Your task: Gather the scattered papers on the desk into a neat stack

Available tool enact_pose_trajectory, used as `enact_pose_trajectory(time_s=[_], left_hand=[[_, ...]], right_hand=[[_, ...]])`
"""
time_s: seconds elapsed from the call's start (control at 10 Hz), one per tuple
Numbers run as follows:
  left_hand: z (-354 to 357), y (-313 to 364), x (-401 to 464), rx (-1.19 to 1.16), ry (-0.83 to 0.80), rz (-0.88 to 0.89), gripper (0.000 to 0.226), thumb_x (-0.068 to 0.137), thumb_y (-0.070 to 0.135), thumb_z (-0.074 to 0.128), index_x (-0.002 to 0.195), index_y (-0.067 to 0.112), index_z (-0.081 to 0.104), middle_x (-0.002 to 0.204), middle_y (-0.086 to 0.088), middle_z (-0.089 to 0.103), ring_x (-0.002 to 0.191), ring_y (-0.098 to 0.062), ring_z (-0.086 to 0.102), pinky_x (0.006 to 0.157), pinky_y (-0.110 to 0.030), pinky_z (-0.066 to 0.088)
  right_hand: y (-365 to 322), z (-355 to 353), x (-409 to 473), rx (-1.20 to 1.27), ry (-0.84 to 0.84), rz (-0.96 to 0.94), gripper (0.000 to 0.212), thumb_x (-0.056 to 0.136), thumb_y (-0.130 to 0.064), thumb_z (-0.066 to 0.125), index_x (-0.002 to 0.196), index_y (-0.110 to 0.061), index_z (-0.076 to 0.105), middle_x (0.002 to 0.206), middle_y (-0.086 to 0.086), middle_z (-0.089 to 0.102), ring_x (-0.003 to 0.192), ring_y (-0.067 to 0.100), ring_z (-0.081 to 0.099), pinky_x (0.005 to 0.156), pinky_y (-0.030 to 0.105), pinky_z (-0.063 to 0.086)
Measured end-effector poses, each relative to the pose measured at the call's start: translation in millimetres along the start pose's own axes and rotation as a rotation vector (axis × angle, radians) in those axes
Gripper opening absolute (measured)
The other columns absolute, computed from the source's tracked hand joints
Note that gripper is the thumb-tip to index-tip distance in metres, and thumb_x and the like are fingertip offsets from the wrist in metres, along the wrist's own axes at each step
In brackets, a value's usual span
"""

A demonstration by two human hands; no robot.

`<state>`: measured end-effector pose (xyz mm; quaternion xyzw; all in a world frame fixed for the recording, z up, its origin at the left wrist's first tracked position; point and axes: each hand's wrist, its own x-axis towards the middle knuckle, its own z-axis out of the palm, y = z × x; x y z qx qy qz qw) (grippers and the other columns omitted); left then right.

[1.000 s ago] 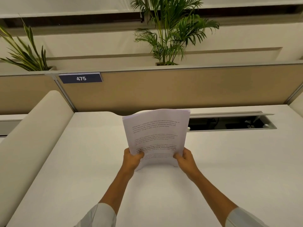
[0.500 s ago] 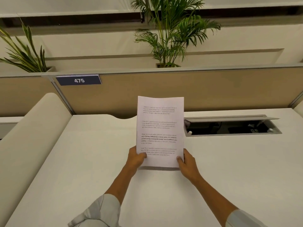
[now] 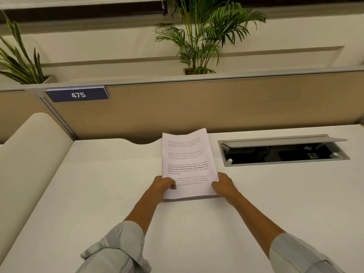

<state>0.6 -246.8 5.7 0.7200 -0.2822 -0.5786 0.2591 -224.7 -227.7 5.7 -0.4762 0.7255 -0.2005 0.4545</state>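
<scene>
White papers (image 3: 188,164), gathered into one stack, sit between the two hands on the desk (image 3: 98,184), near edge down on the top and far edge curling up. Four blocks of small print run down the top sheet; the third begins "Village life is a peaceful, close-knit, and nature-connected way of living." The left hand (image 3: 163,184) pinches the stack's lower left edge, thumb over the print. The right hand (image 3: 222,184) grips the lower right edge, fingers curled behind. Half a second ago the stack stood upright off the desk; now it leans back and its bottom edge meets the surface. Beyond the right hand lies an open cable hatch (image 3: 283,150). Beyond the left hand, a blue sign (image 3: 77,94) on the partition (image 3: 216,107) reads "475". Plants (image 3: 199,34) stand behind it.
</scene>
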Motion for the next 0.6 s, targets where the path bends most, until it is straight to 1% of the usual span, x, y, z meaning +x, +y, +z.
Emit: enact_pose_trajectory(time_s=[0.1,0.2,0.3,0.4,0.5,0.6], left_hand=[[1,2,5,-0.026,0.025,-0.002,0.047,0.063,-0.009,0.062,0.109,-0.003,0.066,0.110,-0.017,0.069,0.106,-0.038,0.063,0.087,-0.040,0.053],[1,3,1,-0.074,0.139,0.054,0.013,0.064,-0.006,0.065,0.074,0.002,0.068,0.091,-0.014,0.070,0.076,-0.028,0.065,0.063,-0.027,0.052],[1,1,-5,-0.040,0.313,0.147,0.012,0.067,0.008,0.073,0.072,0.008,0.062,0.078,-0.005,0.064,0.071,-0.024,0.058,0.056,-0.024,0.042],[0,3,-11,0.020,0.381,0.193,0.016,0.071,0.014,0.074,0.079,0.006,0.063,0.074,-0.002,0.061,0.075,-0.026,0.058,0.057,-0.025,0.042],[-2,6,-18,0.033,0.399,0.244,0.028,0.073,0.014,0.073,0.061,0.012,0.047,0.059,0.003,0.050,0.060,-0.020,0.052,0.046,-0.020,0.035],[-3,9,-25,0.065,0.421,0.230,0.030,0.075,0.018,0.073,0.066,0.010,0.046,0.061,0.001,0.047,0.070,-0.026,0.053,0.049,-0.024,0.035]], right_hand=[[-5,-1,6,-0.012,-0.010,0.043,0.039,0.094,-0.010,0.047,0.133,-0.004,0.050,0.136,0.016,0.057,0.118,0.035,0.057,0.087,0.035,0.050],[-8,0,8,-0.014,-0.016,0.079,0.039,0.095,-0.013,0.049,0.133,-0.004,0.049,0.136,0.017,0.056,0.119,0.035,0.056,0.091,0.037,0.050],[-11,-1,6,0.007,0.007,0.096,0.039,0.093,-0.014,0.049,0.130,-0.002,0.051,0.133,0.017,0.058,0.116,0.035,0.057,0.088,0.037,0.050],[-13,-3,1,0.022,0.028,0.100,0.036,0.091,-0.016,0.052,0.124,-0.001,0.056,0.125,0.017,0.062,0.111,0.035,0.060,0.078,0.033,0.048],[-16,-3,-2,0.026,0.042,0.081,0.021,0.088,-0.020,0.057,0.100,-0.002,0.061,0.102,0.013,0.064,0.096,0.032,0.061,0.063,0.028,0.045],[-20,-9,-9,0.007,0.104,0.086,0.029,0.085,-0.023,0.064,0.067,-0.013,0.044,0.070,0.000,0.049,0.080,0.027,0.055,0.046,0.022,0.034]])
